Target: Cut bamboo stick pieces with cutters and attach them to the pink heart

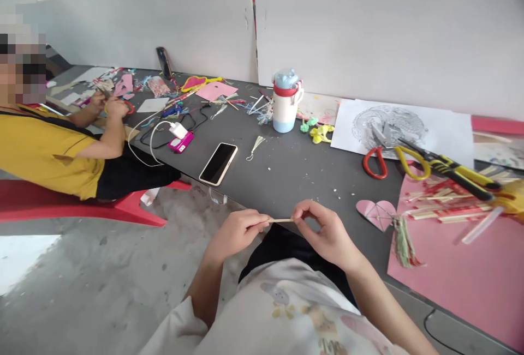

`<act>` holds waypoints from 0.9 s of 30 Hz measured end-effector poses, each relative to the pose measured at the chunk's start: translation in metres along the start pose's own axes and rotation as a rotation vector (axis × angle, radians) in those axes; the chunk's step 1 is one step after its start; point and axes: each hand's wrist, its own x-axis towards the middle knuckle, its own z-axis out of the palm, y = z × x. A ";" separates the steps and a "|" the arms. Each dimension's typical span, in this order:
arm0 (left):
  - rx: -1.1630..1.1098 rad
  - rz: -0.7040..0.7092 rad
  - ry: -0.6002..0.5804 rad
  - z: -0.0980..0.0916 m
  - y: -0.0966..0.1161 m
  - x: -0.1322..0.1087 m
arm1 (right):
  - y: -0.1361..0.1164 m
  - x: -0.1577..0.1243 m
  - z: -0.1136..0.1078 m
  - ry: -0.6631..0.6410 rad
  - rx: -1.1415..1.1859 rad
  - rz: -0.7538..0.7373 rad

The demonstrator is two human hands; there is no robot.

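We cannot see either end of the thin stick (pixel 281 220), hidden within the left grip (pixel 243 230) and the right grip (pixel 323 230). The neighbouring person (pixel 45 150) is cut off by the left edge, the head (pixel 22 63) blurred into blocks. The right edge cuts off the pink sheet (pixel 462 289) and a yellow object (pixel 510 199). Specks (pixel 335 190) on the surface (pixel 286 167) are too small for us to tell.

Left hand (pixel 240 230): lower center, fingertips pinched
Right hand (pixel 325 232): right of it, thumb-index pinch
Forearms (pixel 380 298): bare, angled inward
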 end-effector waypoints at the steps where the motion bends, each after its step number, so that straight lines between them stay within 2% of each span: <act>1: -0.009 0.000 0.002 -0.001 0.000 0.000 | 0.000 0.000 0.001 0.005 -0.007 -0.014; 19: -0.058 -0.013 -0.083 -0.005 0.006 0.011 | -0.001 -0.003 -0.008 -0.008 -0.111 -0.071; 27: -0.077 -0.014 -0.121 -0.003 0.010 0.020 | -0.001 -0.006 -0.016 -0.007 -0.108 -0.030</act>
